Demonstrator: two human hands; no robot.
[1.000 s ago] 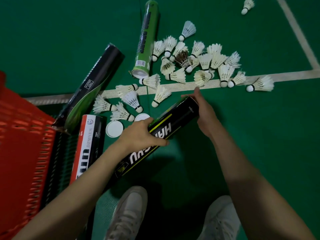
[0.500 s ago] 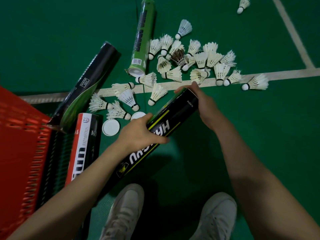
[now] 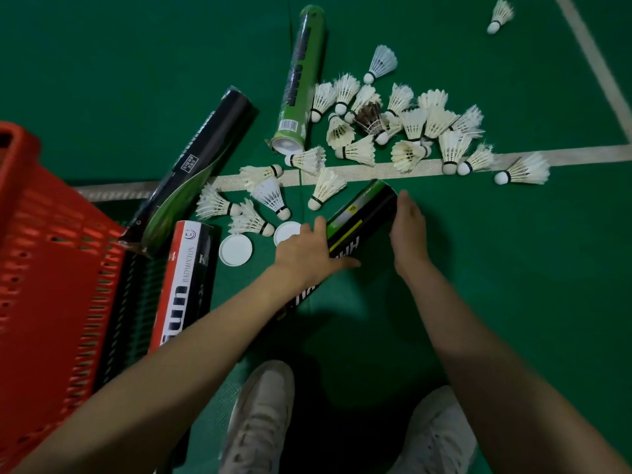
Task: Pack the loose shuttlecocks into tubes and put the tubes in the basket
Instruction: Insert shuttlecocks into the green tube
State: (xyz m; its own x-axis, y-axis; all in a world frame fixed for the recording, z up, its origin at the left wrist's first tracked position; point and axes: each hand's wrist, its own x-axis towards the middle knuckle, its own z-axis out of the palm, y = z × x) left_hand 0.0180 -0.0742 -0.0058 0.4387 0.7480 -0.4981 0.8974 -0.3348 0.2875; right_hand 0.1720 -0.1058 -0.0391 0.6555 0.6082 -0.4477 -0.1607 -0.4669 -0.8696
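My left hand [image 3: 301, 249] grips the tube [image 3: 366, 213]; right hand [image 3: 408, 227] touches its end (grip unclear). If it slips, it may scatter shuttlecocks [image 3: 413, 123].

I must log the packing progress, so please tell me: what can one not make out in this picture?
Head view only.
- Inside of the held tube: its mouth faces away.
- Its lower end: under the left hand and forearm.
- Grip of the right hand: palm side turned away.
- Contents of the basket: cut off by left edge.
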